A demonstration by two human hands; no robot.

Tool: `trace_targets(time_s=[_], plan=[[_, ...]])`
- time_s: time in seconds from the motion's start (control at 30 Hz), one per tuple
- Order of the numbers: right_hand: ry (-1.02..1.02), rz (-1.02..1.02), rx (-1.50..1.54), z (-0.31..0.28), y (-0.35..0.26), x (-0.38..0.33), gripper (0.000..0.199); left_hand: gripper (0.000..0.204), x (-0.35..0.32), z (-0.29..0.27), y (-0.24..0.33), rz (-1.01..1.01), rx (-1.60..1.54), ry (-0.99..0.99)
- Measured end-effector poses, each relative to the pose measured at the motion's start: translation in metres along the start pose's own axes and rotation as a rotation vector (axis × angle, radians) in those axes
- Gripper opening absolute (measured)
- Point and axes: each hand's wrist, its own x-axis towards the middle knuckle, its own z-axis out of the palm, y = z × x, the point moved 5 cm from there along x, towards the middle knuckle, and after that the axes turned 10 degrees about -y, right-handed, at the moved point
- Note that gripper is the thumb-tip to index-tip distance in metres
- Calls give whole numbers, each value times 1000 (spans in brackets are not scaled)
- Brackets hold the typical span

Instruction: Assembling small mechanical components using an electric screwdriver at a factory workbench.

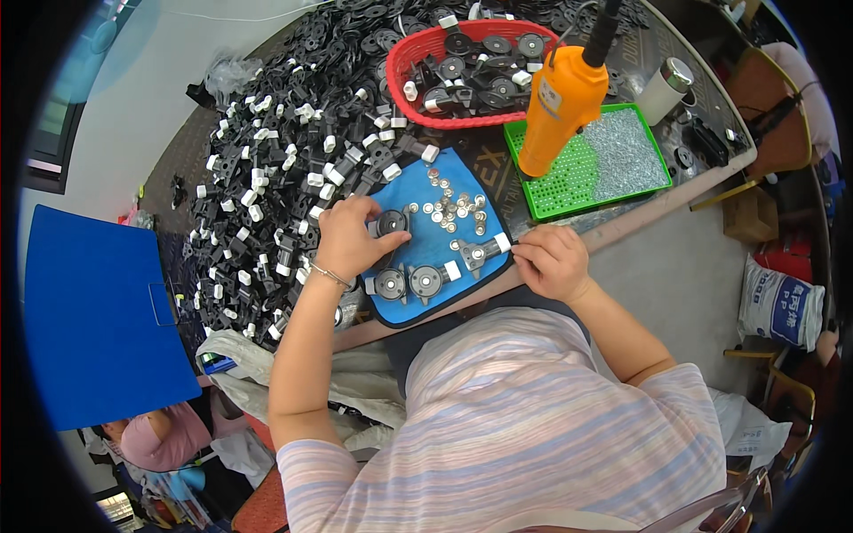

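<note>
On a blue mat (418, 182), my left hand (348, 238) grips a black round wheel-like part (389, 223) between thumb and fingers. My right hand (553, 262) is at the mat's right edge, thumb and fingertips pinched together. Whatever it may hold is too small to make out. Just left of those fingertips lies a grey bracket (475, 255) with a white end (503, 242). Two joined wheel-and-bracket pieces (426, 282) rest near the mat's front edge. Several small silver round pieces (462, 211) are scattered over the mat's far half.
An orange power screwdriver (564, 111) hangs over a green tray (558, 188) of small metal pieces. Behind the mat stands a red basket (458, 122) of black wheels. Black parts with white ends (258, 178) heap up at left. A silver-lidded cup (665, 93) stands far right.
</note>
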Motion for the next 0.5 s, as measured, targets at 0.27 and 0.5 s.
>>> trace_targets(time_s=[0.27, 0.5], plan=[[8, 4, -4, 0, 0, 0, 15, 51, -5, -10, 17, 220, -3, -67], [10, 6, -7, 1, -1, -1, 15, 54, -5, -7, 17, 170, 30, -110]])
